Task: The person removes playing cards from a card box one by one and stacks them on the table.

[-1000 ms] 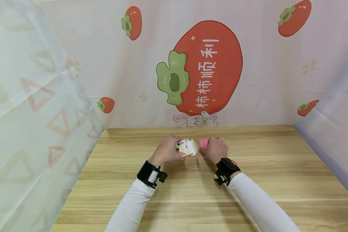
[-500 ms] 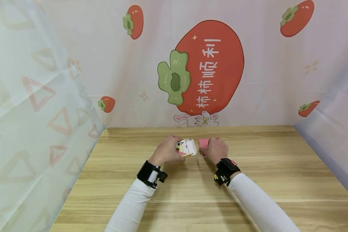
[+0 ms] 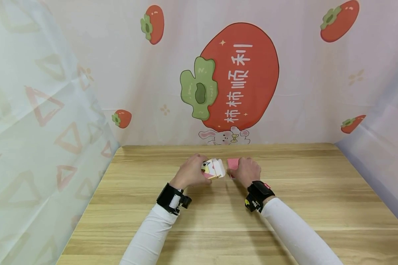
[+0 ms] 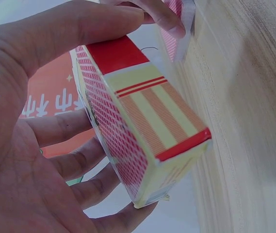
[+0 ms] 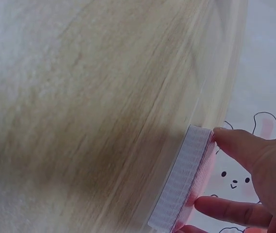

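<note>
My left hand (image 3: 191, 172) holds a playing-card box (image 3: 212, 168) with its white flap standing open toward the right. In the left wrist view, the thumb lies along one edge of the box (image 4: 150, 107) and the fingers are on the opposite side; the box is tilted above the table. My right hand (image 3: 247, 171) grips a deck of red-backed playing cards (image 3: 233, 163), just right of the box and apart from it. The right wrist view shows the deck's white edges (image 5: 182, 182) close to the tabletop, thumb at one end; whether it touches the wood I cannot tell.
A wooden table (image 3: 219, 235) stretches beneath both arms. Behind it hangs a pale curtain (image 3: 295, 110) printed with persimmons, and another patterned sheet (image 3: 30, 147) drapes on the left. Each wrist wears a black strap with a camera, the left strap (image 3: 170, 198) and the right strap (image 3: 260, 191).
</note>
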A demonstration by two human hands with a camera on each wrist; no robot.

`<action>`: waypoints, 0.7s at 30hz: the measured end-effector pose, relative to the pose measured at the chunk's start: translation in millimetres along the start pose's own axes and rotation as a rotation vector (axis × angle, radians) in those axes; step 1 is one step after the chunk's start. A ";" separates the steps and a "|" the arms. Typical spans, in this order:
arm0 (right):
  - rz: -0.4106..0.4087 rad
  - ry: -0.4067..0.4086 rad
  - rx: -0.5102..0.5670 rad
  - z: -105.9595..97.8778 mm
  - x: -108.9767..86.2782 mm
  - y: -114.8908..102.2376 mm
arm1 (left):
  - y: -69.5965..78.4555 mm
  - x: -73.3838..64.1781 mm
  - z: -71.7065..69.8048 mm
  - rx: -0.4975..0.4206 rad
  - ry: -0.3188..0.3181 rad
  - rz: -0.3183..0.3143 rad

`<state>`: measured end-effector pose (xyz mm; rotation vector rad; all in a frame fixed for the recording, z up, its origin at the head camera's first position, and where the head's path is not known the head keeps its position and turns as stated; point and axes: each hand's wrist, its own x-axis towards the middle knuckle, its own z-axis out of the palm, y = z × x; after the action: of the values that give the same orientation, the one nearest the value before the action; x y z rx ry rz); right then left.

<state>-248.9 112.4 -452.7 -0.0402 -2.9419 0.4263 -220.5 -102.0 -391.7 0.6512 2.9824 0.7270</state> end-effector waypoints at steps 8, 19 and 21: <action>-0.002 0.008 0.004 -0.1 -1.1 1.0 | 1.7 -0.4 -1.5 0.005 -0.001 0.009; -0.015 0.023 0.059 -4.4 -3.2 5.1 | 2.9 -1.7 -1.4 -0.015 -0.004 0.008; -0.024 0.039 0.074 -7.4 -3.7 6.0 | 2.9 -2.2 -1.3 -0.014 0.002 0.009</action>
<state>-244.0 119.9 -448.0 -0.0035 -2.8831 0.5241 -217.5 -101.1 -389.5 0.6645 2.9754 0.7490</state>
